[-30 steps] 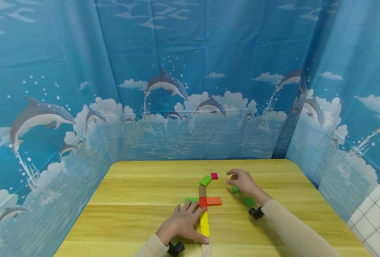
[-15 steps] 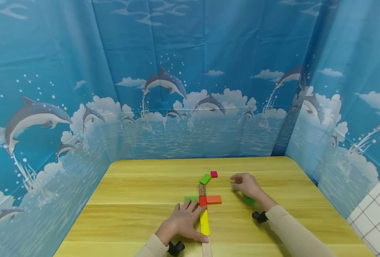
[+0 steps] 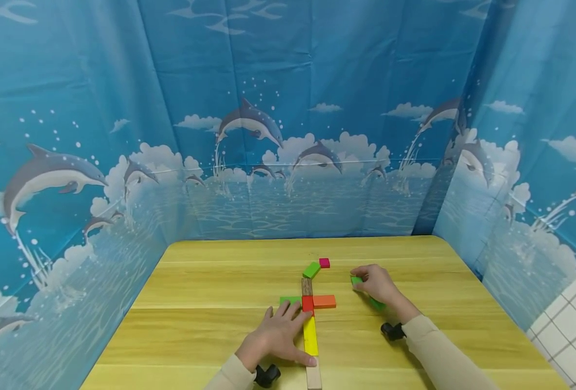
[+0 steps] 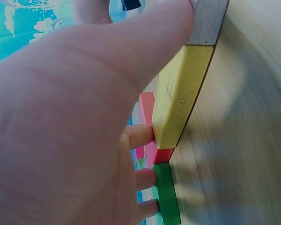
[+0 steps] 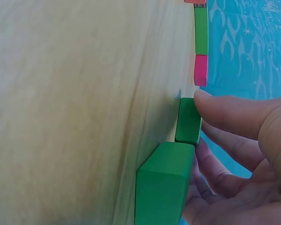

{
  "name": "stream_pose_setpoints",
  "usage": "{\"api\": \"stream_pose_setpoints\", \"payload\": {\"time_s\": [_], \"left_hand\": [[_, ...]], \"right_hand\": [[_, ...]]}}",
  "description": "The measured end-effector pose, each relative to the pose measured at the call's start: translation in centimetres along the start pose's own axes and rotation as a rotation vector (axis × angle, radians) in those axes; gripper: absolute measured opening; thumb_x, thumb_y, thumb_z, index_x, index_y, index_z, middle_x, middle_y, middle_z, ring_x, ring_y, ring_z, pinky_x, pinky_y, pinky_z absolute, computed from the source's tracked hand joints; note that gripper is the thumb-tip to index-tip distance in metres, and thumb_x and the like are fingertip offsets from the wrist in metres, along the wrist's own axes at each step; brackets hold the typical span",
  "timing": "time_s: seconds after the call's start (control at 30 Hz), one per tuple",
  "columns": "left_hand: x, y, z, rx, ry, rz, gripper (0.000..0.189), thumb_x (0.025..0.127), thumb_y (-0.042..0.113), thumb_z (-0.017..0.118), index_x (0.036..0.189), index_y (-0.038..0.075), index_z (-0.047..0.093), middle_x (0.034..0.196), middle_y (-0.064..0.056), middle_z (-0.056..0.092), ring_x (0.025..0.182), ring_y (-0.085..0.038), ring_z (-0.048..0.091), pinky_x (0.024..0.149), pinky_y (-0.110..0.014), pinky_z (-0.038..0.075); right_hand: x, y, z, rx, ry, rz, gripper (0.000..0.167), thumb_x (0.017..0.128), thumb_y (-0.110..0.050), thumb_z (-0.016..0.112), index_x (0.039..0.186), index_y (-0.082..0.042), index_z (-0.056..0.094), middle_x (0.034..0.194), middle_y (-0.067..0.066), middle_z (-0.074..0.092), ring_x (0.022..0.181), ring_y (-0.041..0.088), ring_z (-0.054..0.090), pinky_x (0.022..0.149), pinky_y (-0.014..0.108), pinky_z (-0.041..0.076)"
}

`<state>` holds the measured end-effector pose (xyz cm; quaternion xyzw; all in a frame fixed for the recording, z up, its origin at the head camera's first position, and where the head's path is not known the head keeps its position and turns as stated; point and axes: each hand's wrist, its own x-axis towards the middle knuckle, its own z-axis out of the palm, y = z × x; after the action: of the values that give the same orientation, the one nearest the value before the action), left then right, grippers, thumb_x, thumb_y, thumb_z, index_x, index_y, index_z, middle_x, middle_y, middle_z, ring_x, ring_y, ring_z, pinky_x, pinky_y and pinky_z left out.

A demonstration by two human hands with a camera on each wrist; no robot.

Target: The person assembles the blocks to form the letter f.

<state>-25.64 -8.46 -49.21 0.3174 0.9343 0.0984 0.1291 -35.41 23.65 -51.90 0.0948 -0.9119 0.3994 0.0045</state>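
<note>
My left hand lies with its fingers spread over a row of blocks. Its thumb touches a pale wooden block beside a yellow block, and fingertips touch a red block and a green block. Over on the right, my right hand pinches a small green block between thumb and fingers, down at the table. A larger green block sits right by it, partly under the hand in the head view.
An orange block extends right from the red one. Beyond it, a brown block, a slanted green block and a pink block continue the line. A dolphin-print curtain hangs behind the wooden table.
My right hand has moved slightly right and down to the small green block, and its thumb and fingers have closed on it. The left hand stays in place.
</note>
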Motion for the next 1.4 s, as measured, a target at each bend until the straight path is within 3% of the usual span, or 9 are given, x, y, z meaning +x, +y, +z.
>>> {"api": "stream_pose_setpoints", "payload": {"time_s": [1.4], "left_hand": [[-0.35, 0.34, -0.18, -0.003, 0.008, -0.016, 0.104, 0.075, 0.079, 0.067, 0.159, 0.031, 0.03, 0.165, -0.006, 0.022, 0.149, -0.037, 0.022, 0.109, -0.069, 0.025]], "right_hand": [[-0.05, -0.11, 0.0, -0.08, -0.007, -0.002, 0.037, 0.084, 0.002, 0.078, 0.121, 0.001, 0.071, 0.109, 0.013, 0.066, 0.091, 0.024, 0.064, 0.07, 0.037, 0.055]]}}
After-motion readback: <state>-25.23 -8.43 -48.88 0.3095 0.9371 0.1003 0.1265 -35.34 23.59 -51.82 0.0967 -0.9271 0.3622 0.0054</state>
